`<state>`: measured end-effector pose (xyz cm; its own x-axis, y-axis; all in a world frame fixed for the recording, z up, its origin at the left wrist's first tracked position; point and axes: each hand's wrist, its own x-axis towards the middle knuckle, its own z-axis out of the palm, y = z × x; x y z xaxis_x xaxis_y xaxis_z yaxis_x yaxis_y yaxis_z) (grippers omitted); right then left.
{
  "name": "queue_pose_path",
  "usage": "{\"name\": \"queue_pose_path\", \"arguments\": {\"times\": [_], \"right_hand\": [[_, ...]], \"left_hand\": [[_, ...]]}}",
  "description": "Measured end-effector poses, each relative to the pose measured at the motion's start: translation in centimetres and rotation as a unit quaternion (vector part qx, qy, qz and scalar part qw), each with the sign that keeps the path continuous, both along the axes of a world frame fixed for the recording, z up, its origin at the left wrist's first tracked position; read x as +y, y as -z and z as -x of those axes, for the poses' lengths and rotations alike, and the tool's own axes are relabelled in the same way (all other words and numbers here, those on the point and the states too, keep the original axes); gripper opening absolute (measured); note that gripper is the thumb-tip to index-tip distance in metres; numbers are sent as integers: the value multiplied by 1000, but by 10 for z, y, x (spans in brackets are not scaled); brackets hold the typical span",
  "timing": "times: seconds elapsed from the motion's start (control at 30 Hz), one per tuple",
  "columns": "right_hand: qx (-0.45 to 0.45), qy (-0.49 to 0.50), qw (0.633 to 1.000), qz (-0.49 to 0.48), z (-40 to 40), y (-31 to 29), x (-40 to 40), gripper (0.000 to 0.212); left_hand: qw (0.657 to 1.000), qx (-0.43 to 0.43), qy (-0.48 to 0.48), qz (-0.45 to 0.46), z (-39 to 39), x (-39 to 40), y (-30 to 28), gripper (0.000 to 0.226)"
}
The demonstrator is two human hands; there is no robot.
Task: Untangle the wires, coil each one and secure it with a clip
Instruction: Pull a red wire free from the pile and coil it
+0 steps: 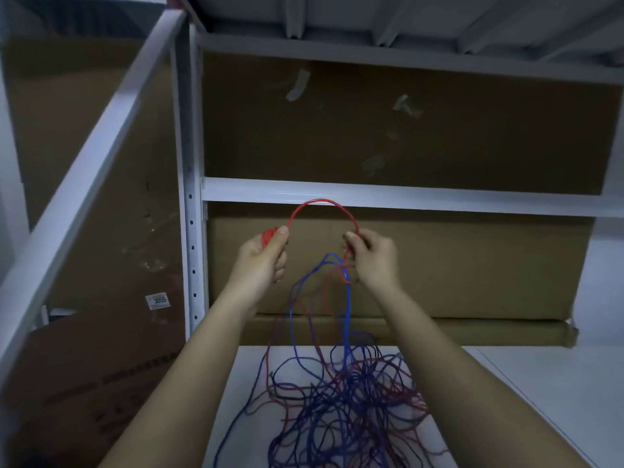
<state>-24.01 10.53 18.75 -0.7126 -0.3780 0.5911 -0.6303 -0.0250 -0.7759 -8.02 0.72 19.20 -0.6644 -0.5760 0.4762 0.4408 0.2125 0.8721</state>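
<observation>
Both hands pinch the red wire (322,206): left hand (266,256) holding its loops, right hand (369,256) feeding; pulling could tighten the snag on the blue wire (346,298) (tangle (344,400) below, mid-shelf)

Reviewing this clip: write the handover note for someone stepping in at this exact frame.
Left hand grips a few gathered red loops. Right hand pinches the same red wire, which arches between the hands.
A blue wire is caught on the red just under the right hand; both trail down into the red-and-blue tangle on the white shelf.
Done: red coil begun.
Left: free the snag, finish coiling, clip; then the rest. No clip in view.
</observation>
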Motion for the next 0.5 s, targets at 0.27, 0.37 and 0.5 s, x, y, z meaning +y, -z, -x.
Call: {"name": "queue_pose_path", "arguments": {"times": [0.27, 0.37, 0.5], "right_hand": [[59, -104, 985, -124, -7, -25, 10, 18], [54, -70, 996, -4, -11, -29, 13, 14], [78, -71, 986, -125, -8, -11, 16, 22]], "left_hand": [[999, -21, -32, -12, 5, 0, 12, 35], [999, -25, -42, -22, 5, -1, 16, 34], [998, -47, -30, -23, 5, 1, 24, 34]]}}
